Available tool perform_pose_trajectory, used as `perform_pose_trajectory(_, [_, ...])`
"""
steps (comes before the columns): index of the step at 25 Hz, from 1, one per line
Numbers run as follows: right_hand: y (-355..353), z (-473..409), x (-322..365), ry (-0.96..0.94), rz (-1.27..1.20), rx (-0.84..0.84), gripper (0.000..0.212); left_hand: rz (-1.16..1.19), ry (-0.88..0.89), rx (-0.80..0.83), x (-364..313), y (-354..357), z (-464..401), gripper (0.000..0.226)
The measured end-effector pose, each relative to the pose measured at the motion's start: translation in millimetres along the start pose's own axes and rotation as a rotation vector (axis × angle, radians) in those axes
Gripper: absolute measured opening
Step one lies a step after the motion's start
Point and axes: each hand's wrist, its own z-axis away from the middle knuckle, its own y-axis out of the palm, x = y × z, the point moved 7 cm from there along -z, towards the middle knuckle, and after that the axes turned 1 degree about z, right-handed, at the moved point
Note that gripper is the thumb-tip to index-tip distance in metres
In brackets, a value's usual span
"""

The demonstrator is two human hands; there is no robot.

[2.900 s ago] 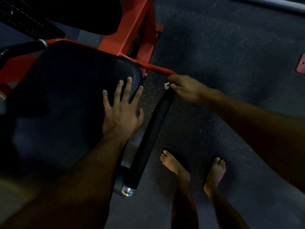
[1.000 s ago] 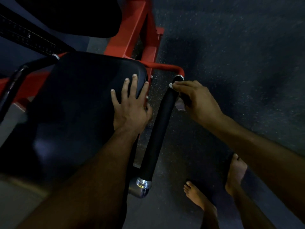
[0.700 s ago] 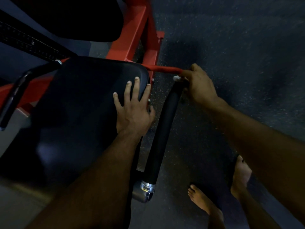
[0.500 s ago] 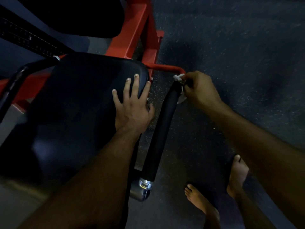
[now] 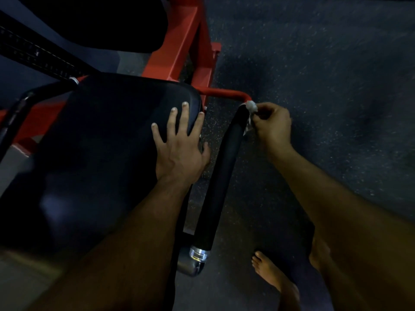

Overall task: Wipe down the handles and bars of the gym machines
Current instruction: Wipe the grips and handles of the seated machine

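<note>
Head view: my right hand [image 5: 272,125] pinches a small pale cloth [image 5: 250,108] at the black handle [image 5: 221,176]'s far end, beside the seat pad [image 5: 101,142]'s right edge where my left hand [image 5: 179,149] lies spread; so slight a wad may slip loose mid-wipe.

The seat pad [image 5: 107,153] fills the left and centre of the frame, with the left hand [image 5: 182,151] flat on its right edge. Just right of it the padded handle [image 5: 222,176] runs from lower centre up to the frame tube [image 5: 224,94]. The right hand [image 5: 271,126] pinches a cloth [image 5: 251,106] at the handle's upper end. Two bare feet [image 5: 276,277] stand on the floor [image 5: 336,75] at lower right.
</note>
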Motion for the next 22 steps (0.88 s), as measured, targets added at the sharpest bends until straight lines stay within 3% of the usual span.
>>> perform_pose_trajectory(5, [8,-1,-26,0.323,-0.297,-0.022,0.022,-0.017,0.004,0.007,-1,2,1,0.069])
perform_pose_trajectory(8, [19,33,-19,0.398,-0.466,0.041,0.027,-0.01,0.004,0.012,-1,1,0,0.07])
perform_pose_trajectory(15, [5,66,-15,0.131,-0.339,0.085,0.027,-0.016,-0.004,-0.004,-1,1,0,0.072])
perform_pose_trajectory(22, [-5,20,5,-0.135,0.031,0.12,0.02,-0.007,-0.012,-0.024,1,1,2,0.071])
